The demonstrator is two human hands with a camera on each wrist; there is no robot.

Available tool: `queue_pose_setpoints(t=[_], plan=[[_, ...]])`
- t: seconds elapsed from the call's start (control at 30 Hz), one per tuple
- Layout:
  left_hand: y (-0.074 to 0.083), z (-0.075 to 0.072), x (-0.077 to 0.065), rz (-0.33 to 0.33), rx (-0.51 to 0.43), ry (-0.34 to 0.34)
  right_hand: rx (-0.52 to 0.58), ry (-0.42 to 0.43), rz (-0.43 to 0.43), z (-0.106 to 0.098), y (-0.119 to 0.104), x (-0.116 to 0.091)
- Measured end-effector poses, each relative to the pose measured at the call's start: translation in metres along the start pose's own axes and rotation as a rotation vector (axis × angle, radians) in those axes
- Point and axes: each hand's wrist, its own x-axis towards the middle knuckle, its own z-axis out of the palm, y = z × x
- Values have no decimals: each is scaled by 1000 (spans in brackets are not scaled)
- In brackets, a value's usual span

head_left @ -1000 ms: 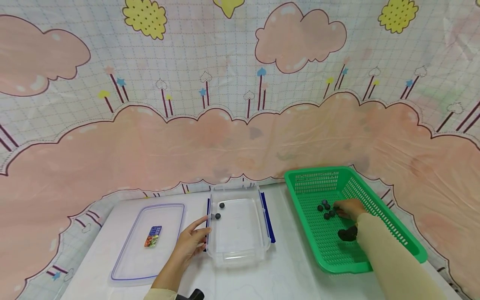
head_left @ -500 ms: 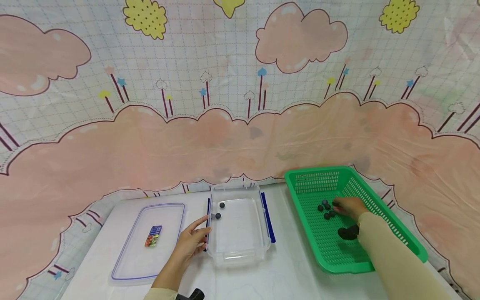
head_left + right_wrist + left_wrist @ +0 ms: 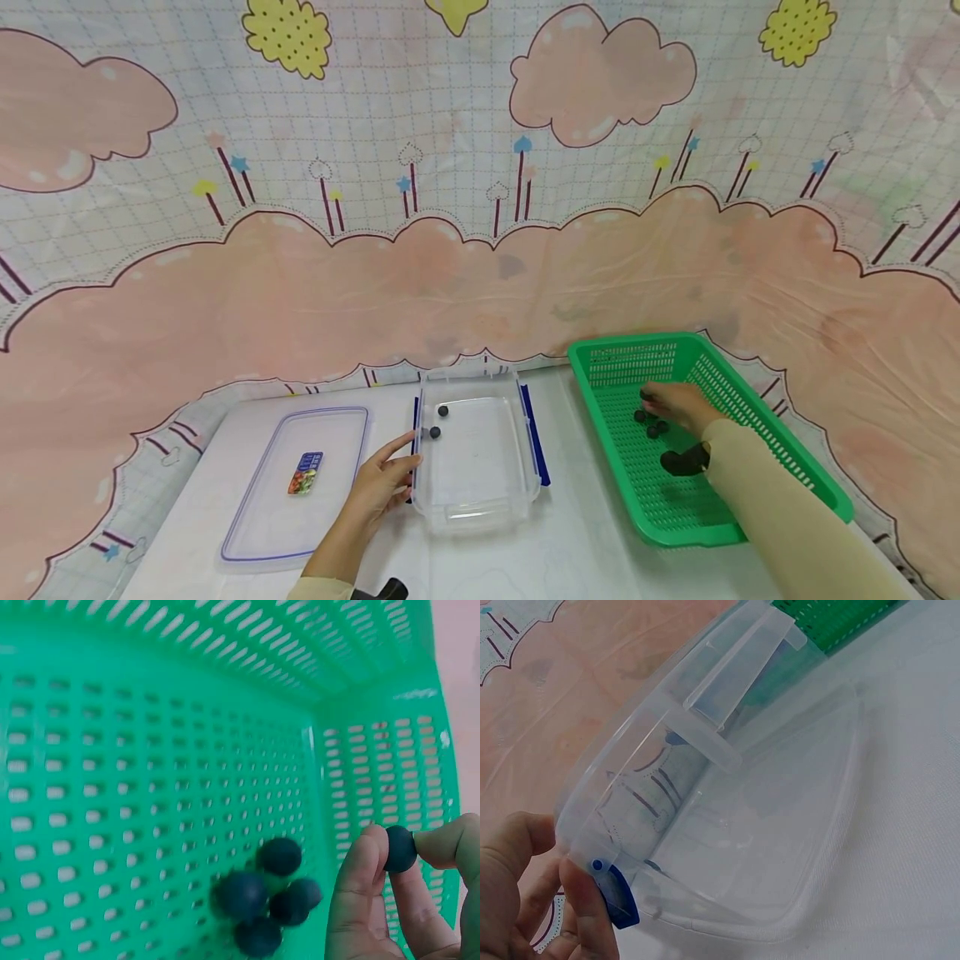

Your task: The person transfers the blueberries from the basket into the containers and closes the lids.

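My right hand point(image 3: 681, 406) reaches into the green basket point(image 3: 626, 492) and pinches a dark blueberry point(image 3: 400, 849) between thumb and fingertips. Several other blueberries point(image 3: 241, 895) lie clustered on the basket floor, left of the fingers in the right wrist view. At the left side of the clear plastic box point(image 3: 480, 508), my left hand point(image 3: 372, 490) holds the rim between thumb and fingers, beside a blue latch point(image 3: 617, 895). Inside the box, near its left wall, are two blueberries point(image 3: 443, 411).
A clear lid point(image 3: 258, 500) with a blue seal and a small colourful label point(image 3: 305, 473) lies flat left of the box. Another blue latch point(image 3: 535, 437) hangs on the box's right side. A patterned cloth point(image 3: 450, 292) backs the white table point(image 3: 577, 542).
My right hand has lifted slightly and moved left over the blueberry cluster, with a blueberry pinched in it. The left hand and the box have stayed in place.
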Motion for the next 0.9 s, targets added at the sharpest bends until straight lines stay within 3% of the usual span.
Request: queue_pose_setpoints(t=[0.1,0.57,0.9], plan=[[0,0,0,1,2,0,-9,-35,-13,5,-2,-1],[-1,1,-1,7,7,8,147,-123,-67,28,-12,-6],[-1,0,0,11,-4,7,214,-157,-1,40,-25,-15]])
